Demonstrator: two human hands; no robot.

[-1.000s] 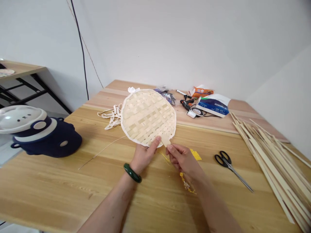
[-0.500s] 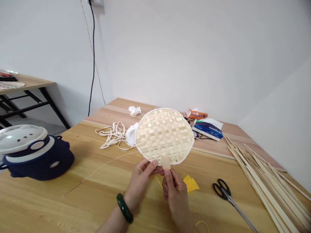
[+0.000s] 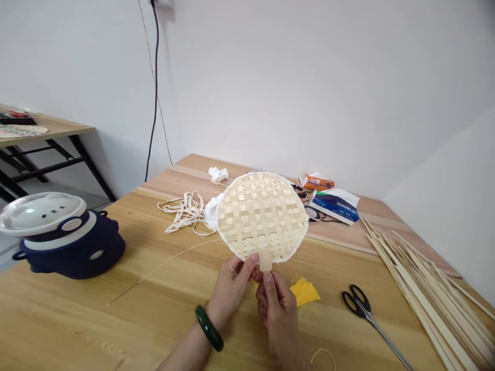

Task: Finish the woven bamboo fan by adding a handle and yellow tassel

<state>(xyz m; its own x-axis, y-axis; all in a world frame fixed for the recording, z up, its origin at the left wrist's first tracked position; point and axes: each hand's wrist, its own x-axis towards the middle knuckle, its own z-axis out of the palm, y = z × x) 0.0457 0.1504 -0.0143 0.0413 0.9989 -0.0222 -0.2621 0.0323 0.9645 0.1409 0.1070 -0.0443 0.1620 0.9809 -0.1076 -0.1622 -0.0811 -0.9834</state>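
Observation:
A round woven bamboo disc with a pale bound rim stands nearly upright in front of me. My left hand grips its lower rim between thumb and fingers. My right hand pinches a short flat bamboo tab that sticks out of the bottom edge. A green bangle circles my left wrist. Just below the disc, a yellow tassel lies on the table, partly hidden behind my right hand.
A wooden table holds cream strip loops, white tissue, a thin wire, black-handled scissors, a stack of bamboo strips, packets and a navy pot with a white lid.
Since a second ago, the disc has turned from a tilted pose to a more level one. My right hand has moved under the tab, and the view has swung upward and to the left.

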